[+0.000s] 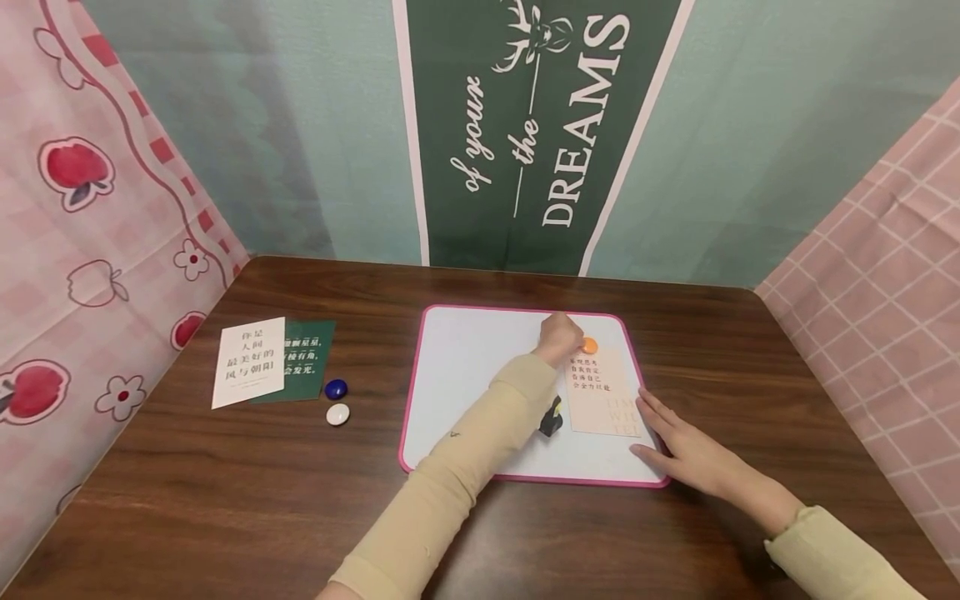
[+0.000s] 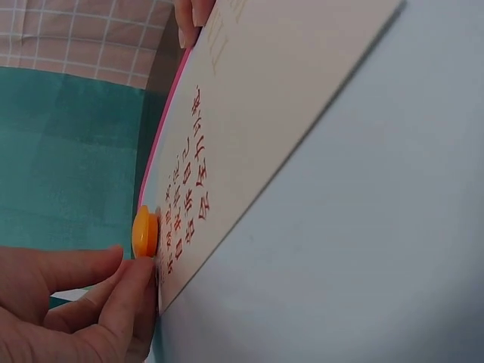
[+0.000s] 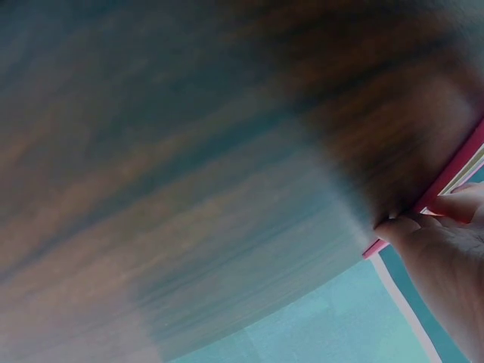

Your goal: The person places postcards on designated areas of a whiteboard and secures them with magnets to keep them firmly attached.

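Observation:
A small whiteboard with a pink rim (image 1: 480, 307) lies on the table. Toward its right side is a cream card (image 1: 600, 408) with printed lettering, and an orange round magnet (image 1: 590, 345) sits at the card's top end. My left hand (image 1: 559, 337) is beside that magnet, its fingertips right at the magnet's edge and the thumb apart from the other fingers in the left wrist view. My right hand (image 1: 693, 450) rests on the board's right edge with fingers extended. A black object (image 1: 551, 419), partly hidden by the left sleeve, lies left of the card.
On the left of the table (image 1: 225, 500), a white card (image 1: 249, 367) overlaps a green card (image 1: 309, 362). Near them lie a blue magnet (image 1: 336, 389) and a white magnet (image 1: 337, 414). Curtains (image 1: 300, 150) hang behind and on both sides.

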Action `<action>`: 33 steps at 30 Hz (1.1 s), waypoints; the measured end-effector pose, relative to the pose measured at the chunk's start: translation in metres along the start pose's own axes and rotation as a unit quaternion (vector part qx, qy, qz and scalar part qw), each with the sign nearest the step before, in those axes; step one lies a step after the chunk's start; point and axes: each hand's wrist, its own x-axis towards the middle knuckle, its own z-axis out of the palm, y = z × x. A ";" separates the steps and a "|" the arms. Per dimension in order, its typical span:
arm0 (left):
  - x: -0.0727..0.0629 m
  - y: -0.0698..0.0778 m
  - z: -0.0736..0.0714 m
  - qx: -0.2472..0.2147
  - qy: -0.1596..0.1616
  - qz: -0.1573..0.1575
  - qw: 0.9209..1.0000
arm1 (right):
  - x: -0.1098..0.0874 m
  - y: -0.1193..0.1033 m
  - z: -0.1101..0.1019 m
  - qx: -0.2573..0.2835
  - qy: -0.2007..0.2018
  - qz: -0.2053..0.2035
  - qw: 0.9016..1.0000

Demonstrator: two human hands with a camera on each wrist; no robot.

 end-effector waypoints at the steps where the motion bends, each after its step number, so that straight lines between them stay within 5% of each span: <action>1: 0.000 0.000 -0.001 0.003 -0.002 0.002 1.000 | 0.000 0.000 0.000 0.000 0.000 0.001 1.000; 7: 0.001 0.003 -0.008 0.062 -0.011 0.026 0.998 | 0.001 0.000 0.000 -0.003 -0.001 0.002 1.000; 15: -0.001 0.001 -0.019 0.184 -0.042 0.125 0.974 | 0.001 -0.001 -0.001 -0.003 0.001 -0.001 1.000; 18: 0.000 -0.003 -0.023 0.230 -0.066 0.167 0.956 | 0.000 -0.001 -0.001 -0.003 0.000 -0.001 1.000; 26: -0.001 -0.016 -0.033 0.355 -0.085 0.281 0.888 | 0.000 -0.002 -0.002 0.000 0.001 -0.003 1.000; 33: -0.007 -0.022 -0.044 0.402 -0.077 0.323 0.853 | -0.001 -0.003 -0.003 0.001 -0.001 0.000 1.000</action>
